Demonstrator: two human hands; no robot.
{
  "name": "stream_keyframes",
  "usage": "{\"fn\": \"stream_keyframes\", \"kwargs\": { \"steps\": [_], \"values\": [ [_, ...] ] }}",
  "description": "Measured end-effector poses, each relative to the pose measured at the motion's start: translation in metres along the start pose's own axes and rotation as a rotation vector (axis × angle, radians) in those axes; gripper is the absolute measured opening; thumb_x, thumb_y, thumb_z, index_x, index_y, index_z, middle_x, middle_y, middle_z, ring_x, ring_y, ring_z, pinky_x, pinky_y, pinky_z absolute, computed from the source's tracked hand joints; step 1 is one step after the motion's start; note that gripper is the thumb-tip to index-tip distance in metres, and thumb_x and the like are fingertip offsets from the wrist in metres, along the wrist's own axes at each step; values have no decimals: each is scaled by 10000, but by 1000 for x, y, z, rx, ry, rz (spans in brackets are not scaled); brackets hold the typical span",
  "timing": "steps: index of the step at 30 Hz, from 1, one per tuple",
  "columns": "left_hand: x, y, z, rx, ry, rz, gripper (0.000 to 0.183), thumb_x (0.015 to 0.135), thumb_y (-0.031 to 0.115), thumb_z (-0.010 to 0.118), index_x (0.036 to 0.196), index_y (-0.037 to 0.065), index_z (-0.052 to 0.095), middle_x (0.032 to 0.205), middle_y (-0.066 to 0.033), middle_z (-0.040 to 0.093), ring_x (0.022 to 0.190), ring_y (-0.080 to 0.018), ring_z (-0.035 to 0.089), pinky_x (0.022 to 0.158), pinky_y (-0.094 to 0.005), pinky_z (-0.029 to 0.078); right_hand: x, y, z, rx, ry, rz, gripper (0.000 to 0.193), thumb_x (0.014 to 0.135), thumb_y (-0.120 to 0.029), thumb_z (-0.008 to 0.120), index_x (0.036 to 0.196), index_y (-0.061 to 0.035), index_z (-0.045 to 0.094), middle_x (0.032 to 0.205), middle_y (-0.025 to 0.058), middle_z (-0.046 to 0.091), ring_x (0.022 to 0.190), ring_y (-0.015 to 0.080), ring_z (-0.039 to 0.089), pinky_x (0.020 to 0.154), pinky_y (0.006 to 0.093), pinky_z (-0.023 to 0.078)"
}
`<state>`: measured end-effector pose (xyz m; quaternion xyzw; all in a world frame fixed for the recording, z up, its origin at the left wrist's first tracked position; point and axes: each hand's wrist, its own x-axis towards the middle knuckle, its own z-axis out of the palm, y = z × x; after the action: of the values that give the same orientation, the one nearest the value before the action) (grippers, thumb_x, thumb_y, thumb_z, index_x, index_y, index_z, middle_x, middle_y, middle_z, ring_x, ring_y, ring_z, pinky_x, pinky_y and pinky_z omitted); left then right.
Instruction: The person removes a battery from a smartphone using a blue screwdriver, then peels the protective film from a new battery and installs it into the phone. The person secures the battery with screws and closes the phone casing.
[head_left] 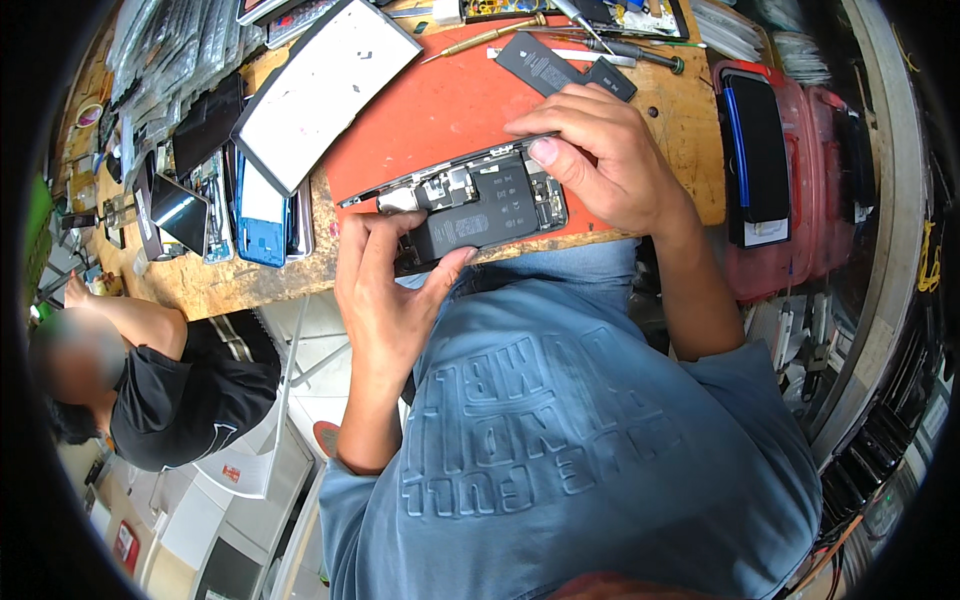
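An opened smartphone [546, 207] is held over the front of a red mat [380, 140], its insides facing up. A black battery [465, 225] fills much of its middle, with circuit parts beside it. My left hand [385, 285] grips the phone's left end, thumb along the near edge and fingers over the corner. My right hand [615, 160] is closed at the far right corner, its thumb and fingers pinching the thin dark panel [440, 165] that stands along the phone's far edge. Most of that panel's face is hidden.
Loose black batteries [538, 65], a gold screwdriver [485, 38] and a dark screwdriver [645, 53] lie beyond the phone. A white pad [325, 90] covers the mat's far left. Phone parts [262, 215] crowd the left. A red plastic case [800, 190] is at right; another person [185, 395] sits lower left.
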<state>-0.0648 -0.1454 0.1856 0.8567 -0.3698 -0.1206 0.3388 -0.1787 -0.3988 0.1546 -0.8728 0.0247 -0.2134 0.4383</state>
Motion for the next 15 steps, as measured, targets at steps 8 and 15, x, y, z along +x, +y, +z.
{"fn": "stream_keyframes", "kwargs": {
  "steps": [8,15],
  "values": [
    [4,0,-2,9,-27,-26,554,676,225,1017,1092,16,717,1006,-106,620,886,-287,655,756,-388,543,0,-1,2,3,16,3,229,1019,-218,715,1053,2,766,1007,141,780,928,339,708,855,444,526],
    [-9,1,5,268,-16,369,539,791,404,914,1159,49,744,1148,-87,698,1065,-305,663,898,-450,506,0,0,2,4,17,-7,227,1015,-217,718,1051,2,765,1011,140,780,932,339,711,860,443,529]
  ]
}}
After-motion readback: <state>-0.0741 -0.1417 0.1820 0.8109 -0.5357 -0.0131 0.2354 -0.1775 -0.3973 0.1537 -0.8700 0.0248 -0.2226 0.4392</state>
